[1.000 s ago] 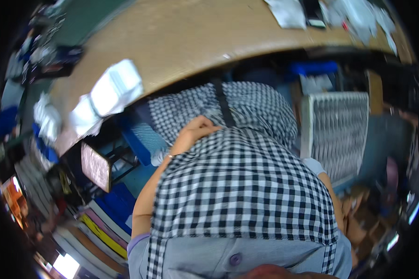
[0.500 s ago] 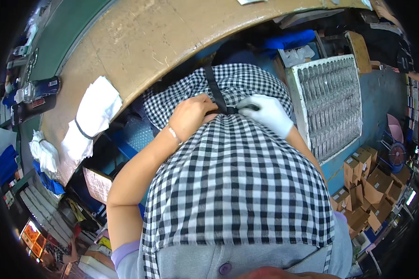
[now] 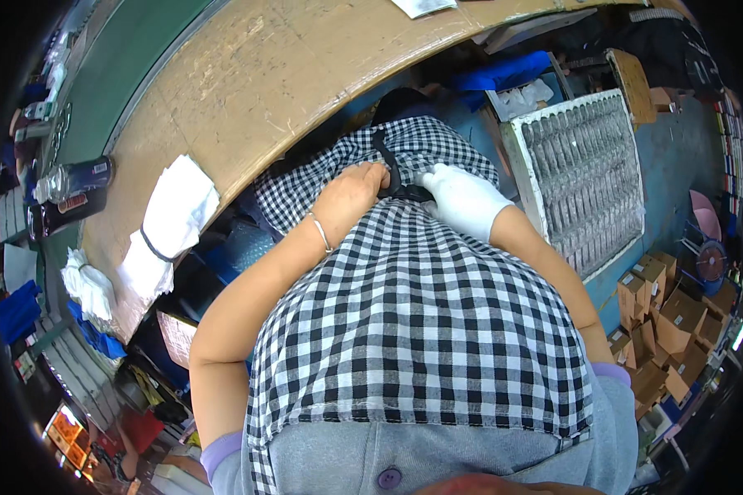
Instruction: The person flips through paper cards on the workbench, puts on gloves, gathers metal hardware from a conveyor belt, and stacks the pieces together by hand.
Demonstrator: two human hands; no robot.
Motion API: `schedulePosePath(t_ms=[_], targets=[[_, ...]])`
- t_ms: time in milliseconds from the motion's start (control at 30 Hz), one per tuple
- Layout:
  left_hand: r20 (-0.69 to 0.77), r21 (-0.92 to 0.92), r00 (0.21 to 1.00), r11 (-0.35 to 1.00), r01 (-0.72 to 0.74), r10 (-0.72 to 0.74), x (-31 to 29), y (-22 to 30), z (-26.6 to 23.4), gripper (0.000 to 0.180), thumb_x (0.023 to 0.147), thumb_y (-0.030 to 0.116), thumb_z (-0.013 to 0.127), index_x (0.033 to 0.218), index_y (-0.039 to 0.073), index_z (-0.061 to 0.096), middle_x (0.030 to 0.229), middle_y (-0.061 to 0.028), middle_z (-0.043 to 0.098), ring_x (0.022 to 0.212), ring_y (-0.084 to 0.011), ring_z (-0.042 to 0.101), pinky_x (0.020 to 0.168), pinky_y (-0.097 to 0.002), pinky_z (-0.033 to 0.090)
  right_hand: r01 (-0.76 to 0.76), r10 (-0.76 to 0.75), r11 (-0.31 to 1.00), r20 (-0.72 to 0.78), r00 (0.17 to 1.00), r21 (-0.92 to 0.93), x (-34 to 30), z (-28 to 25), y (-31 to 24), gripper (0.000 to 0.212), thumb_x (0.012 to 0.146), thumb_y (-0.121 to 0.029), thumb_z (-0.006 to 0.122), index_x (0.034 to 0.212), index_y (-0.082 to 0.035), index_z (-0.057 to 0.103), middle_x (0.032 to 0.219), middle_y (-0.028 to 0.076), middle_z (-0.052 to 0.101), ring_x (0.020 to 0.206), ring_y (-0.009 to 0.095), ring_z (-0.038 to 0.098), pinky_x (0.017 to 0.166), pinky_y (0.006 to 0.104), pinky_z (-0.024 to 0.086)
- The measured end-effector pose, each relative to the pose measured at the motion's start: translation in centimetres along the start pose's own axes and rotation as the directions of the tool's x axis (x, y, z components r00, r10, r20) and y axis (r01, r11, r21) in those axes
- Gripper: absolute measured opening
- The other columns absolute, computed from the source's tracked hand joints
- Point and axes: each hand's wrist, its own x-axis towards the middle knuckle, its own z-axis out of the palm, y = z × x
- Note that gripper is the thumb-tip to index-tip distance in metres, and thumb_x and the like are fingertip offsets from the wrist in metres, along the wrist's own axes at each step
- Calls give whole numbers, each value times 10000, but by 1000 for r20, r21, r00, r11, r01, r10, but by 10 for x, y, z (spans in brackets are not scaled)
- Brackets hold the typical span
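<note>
Left hand (image 3: 353, 196) bare, right hand (image 3: 464, 200) white-gloved, I have both at the waist of my checked apron (image 3: 421, 322), fingers curled narrow; whether either pinches, I cannot tell. Between them lies the black waist tie (image 3: 409, 193), its long axis left to right, neither hand clearly nearer. One strand runs far, toward the worktop (image 3: 231, 82).

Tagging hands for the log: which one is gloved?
The right hand, beside the black strap on the checked apron: it wears a white glove. The left hand is bare, with a bracelet at its wrist.
</note>
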Motion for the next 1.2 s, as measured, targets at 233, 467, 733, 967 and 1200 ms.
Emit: schedulePosePath(t_ms=[233, 467, 733, 967, 1200], targets=[[261, -430, 898, 790, 438, -355, 9, 14, -9, 503, 774, -44, 606, 1247, 84, 496, 859, -22, 565, 719, -101, 523, 673, -211, 447, -29, 65, 971, -146, 987, 237, -4, 19, 21, 277, 765, -172, 606, 975, 9, 599, 984, 192, 622, 965, 338, 592, 857, 407, 471], [240, -322, 958, 918, 230, -156, 28, 13, -16, 453, 810, 306, 714, 1197, 111, 583, 900, -51, 569, 703, -149, 535, 667, -251, 474, -62, 192, 929, -330, 924, 365, -2, 36, 22, 353, 698, -140, 719, 1021, -53, 606, 948, 152, 619, 905, 320, 601, 788, 374, 490], [495, -115, 867, 985, 130, -57, 54, 24, -12, 417, 844, 416, 625, 931, 8, 611, 929, -190, 632, 860, -310, 632, 737, -383, 507, -83, 228, 908, -316, 921, 411, -7, 37, 22, 442, 665, -186, 768, 1048, -53, 593, 985, 146, 620, 945, 318, 597, 814, 379, 483], [448, -220, 894, 969, 113, -3, 47, 10, 7, 410, 820, 376, 669, 953, -4, 592, 879, -167, 633, 825, -318, 629, 737, -381, 506, -207, 255, 945, -172, 952, 253, -35, 26, 31, 289, 746, -210, 709, 929, -16, 597, 876, 136, 599, 891, 308, 581, 796, 388, 471], [253, -216, 958, 973, -79, 134, 52, 6, 27, 262, 764, 256, 728, 863, 42, 612, 782, -82, 626, 684, -224, 623, 624, -305, 504, -153, 216, 954, -238, 947, 258, -32, 39, 35, 233, 792, -216, 643, 885, -16, 569, 877, 133, 593, 892, 309, 567, 802, 404, 457]])
